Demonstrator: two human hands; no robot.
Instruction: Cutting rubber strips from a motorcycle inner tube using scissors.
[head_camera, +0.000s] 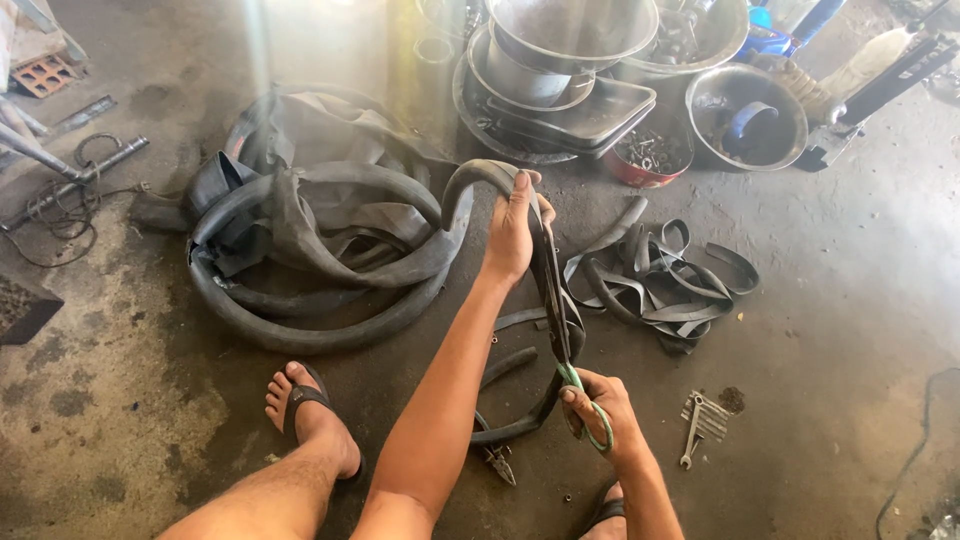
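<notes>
Left hand (512, 235) grips rubber tube (330, 250); right hand (600, 405) apparently works scissors (572, 372).

Two hands at work on a workshop floor: one pair of green-handled scissors (585, 400), one heap of black rubber tubes (310, 250), one pile of cut strips (660, 280), three spanners (700, 425), one pair of pliers (497, 462), several metal bowls (745, 115).
</notes>
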